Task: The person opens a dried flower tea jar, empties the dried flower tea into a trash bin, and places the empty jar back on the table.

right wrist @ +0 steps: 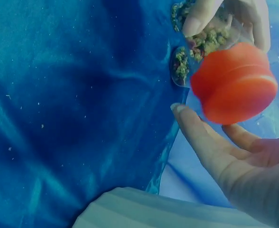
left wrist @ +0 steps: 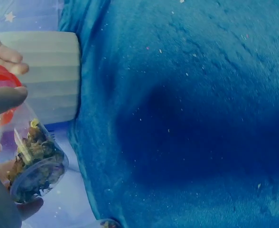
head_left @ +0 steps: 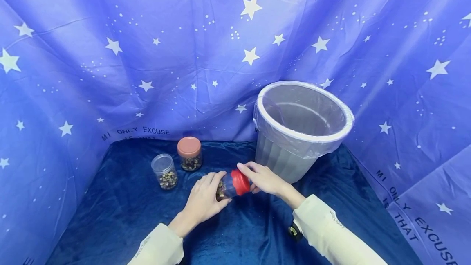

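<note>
A clear jar (head_left: 228,187) with a red lid (head_left: 240,182) lies tilted in my left hand (head_left: 203,196), whose fingers and thumb grip its body. Dried plant bits (left wrist: 37,149) fill the bottom part of that jar. Close beside the red lid is my right hand (head_left: 268,180); in the right wrist view its fingers (right wrist: 208,142) are spread and relaxed, with a gap visible below the lid. Whether its thumb touches the lid cannot be told.
Left of the hands stand a jar with a pinkish-brown lid (head_left: 189,146) and a clear-topped jar (head_left: 167,178), both holding dried bits. A grey bin (head_left: 281,162) with a plastic liner stands behind the right hand. Dark blue cloth (head_left: 125,212) covers the table; starry fabric hangs around.
</note>
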`<state>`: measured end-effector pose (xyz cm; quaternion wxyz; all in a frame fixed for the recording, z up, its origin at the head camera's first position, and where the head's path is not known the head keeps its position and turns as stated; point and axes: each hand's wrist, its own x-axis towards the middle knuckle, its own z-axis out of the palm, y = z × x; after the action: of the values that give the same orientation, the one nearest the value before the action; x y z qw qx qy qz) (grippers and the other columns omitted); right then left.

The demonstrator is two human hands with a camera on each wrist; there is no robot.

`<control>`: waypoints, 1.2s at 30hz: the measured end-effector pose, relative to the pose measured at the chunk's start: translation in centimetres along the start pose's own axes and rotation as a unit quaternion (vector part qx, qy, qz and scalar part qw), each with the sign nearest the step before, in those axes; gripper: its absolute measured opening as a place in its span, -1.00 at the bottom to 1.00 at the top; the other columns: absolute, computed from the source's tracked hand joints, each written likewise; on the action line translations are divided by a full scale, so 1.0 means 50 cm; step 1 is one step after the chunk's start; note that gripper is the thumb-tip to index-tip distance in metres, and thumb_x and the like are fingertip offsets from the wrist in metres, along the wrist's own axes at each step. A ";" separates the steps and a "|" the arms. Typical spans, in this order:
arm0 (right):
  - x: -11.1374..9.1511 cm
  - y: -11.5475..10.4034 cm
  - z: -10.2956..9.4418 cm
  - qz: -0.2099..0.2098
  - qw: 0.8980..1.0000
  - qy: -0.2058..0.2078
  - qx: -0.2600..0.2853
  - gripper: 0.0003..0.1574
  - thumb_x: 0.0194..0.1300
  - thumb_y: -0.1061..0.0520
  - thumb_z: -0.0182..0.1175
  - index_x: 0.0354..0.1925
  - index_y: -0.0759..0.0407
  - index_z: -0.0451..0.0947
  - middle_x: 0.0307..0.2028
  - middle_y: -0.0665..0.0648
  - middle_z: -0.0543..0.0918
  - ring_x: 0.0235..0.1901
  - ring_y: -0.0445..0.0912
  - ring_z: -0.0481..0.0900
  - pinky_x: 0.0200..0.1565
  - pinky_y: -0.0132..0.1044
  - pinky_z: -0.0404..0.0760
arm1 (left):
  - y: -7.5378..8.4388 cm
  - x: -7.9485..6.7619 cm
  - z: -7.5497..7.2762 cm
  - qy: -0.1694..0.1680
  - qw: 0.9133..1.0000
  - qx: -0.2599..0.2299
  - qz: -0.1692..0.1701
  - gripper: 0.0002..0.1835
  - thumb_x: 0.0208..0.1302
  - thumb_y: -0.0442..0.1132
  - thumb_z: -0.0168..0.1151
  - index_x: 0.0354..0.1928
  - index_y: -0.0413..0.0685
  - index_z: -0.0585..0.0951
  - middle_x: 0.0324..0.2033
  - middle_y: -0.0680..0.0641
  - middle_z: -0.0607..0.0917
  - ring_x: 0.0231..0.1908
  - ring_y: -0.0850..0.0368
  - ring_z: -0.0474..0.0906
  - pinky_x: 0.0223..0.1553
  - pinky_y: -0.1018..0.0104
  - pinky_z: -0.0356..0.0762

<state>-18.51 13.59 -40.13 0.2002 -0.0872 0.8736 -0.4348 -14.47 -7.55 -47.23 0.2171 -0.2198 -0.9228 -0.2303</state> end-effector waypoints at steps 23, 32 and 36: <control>0.003 -0.006 0.024 -0.032 0.999 -0.016 0.026 -0.41 0.41 -0.23 0.09 0.13 0.17 0.49 -0.26 0.21 0.71 -0.55 0.09 0.72 -0.47 -0.17 0.71 | -0.009 -0.007 0.000 0.003 1.000 -0.004 -0.009 -0.16 -0.20 0.12 0.59 0.19 0.05 0.49 -0.10 -0.05 0.64 -0.18 -0.02 0.63 -0.15 0.04 0.63; 0.001 -0.006 0.018 -0.048 0.998 -0.035 0.012 -0.45 0.43 -0.19 0.09 0.13 0.18 0.48 -0.23 0.22 0.71 -0.54 0.02 0.73 -0.44 -0.18 0.72 | -0.012 -0.006 -0.001 -0.020 0.999 -0.029 -0.020 -0.16 -0.19 0.12 0.59 0.20 0.07 0.48 -0.07 -0.04 0.64 -0.16 0.00 0.62 -0.13 0.06 0.63; -0.001 -0.006 0.015 -0.051 0.998 -0.038 0.015 -0.46 0.43 -0.18 0.10 0.13 0.17 0.49 -0.24 0.21 0.70 -0.52 0.06 0.73 -0.40 -0.11 0.73 | -0.011 -0.005 -0.003 -0.020 0.999 -0.039 -0.023 -0.16 -0.19 0.11 0.60 0.20 0.07 0.48 -0.07 -0.04 0.64 -0.16 0.00 0.62 -0.14 0.05 0.63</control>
<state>-18.15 12.88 -40.30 0.2125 -0.1449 0.8530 -0.4542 -14.51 -8.13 -47.44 0.1840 -0.2113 -0.9222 -0.2666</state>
